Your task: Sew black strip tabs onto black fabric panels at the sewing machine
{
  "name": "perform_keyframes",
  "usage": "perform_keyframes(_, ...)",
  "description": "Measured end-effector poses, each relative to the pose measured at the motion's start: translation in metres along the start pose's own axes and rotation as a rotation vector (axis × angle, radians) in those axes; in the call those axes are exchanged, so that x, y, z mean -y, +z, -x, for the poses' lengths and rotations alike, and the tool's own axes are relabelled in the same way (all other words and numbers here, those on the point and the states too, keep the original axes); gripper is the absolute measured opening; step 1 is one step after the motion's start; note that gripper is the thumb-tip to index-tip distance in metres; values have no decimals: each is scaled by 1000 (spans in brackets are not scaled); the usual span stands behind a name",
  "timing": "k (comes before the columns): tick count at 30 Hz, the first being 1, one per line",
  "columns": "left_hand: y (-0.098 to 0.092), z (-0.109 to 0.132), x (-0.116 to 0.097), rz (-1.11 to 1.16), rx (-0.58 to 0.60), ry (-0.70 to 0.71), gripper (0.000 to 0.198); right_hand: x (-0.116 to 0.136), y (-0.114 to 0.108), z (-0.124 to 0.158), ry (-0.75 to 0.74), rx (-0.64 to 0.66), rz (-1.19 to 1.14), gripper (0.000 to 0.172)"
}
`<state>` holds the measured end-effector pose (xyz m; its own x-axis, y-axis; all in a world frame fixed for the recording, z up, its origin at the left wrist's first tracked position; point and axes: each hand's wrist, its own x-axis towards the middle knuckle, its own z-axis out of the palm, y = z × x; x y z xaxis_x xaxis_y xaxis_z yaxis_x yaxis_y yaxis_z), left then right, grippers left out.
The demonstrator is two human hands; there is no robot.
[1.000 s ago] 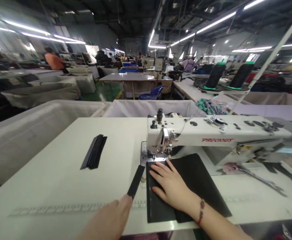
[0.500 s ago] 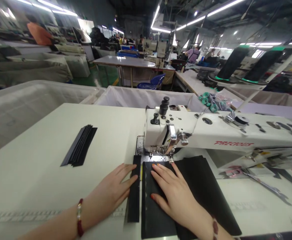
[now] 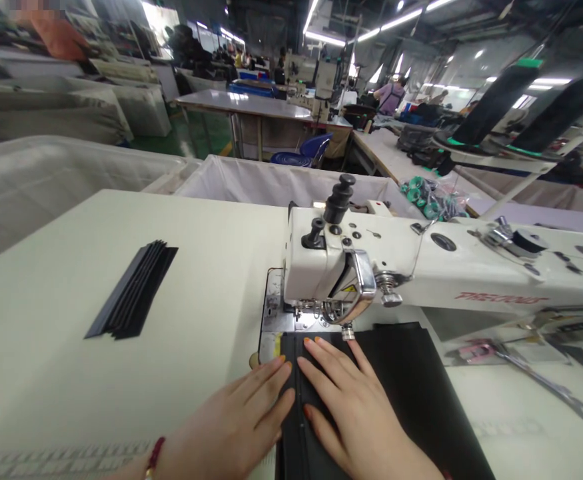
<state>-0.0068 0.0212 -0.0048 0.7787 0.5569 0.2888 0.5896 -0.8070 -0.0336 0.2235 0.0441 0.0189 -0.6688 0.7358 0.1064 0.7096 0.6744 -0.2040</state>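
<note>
My left hand (image 3: 244,417) lies with fingers outstretched, its tips on a narrow black strip (image 3: 288,347). This strip now meets or overlaps the left edge of a larger black panel (image 3: 411,380); which one is on top I cannot tell. My right hand (image 3: 351,407) presses flat on the panel, fingers spread, the index tip close to the presser area. Just beyond the pieces stands the head of a white sewing machine (image 3: 314,267), its metal needle plate (image 3: 274,313) showing at the left.
To the left on the white table (image 3: 211,267) lies a fanned stack of black strips (image 3: 134,290). Scissors or a similar metal tool (image 3: 546,383) rest under the machine arm. Behind the table are cloth-lined bins (image 3: 271,181). Black thread cones (image 3: 496,103) stand at the right.
My left hand has slid the strip rightward against the panel's edge, closing the gap between them. My right hand stays on the panel. The whole view has shifted slightly.
</note>
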Motion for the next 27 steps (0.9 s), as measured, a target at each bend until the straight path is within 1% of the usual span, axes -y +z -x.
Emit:
perform_keyframes(5,0,-5,6,55,24,-61,40,0,0,0,8,23,-2,52)
perform_keyframes(12,-2,-7,7,186,48,-86,43,-1,2,1,-30,29,61,58)
perform_keyframes(18,-1,-7,5,140,75,-76,46,-2,1,-1,-38,30,65,60)
perform_keyframes(24,-2,-8,6,141,76,-78,47,0,-2,-3,4,12,-3,56)
perform_keyframes(27,-3,-8,8,131,63,-60,45,0,-3,-3,11,25,-10,57)
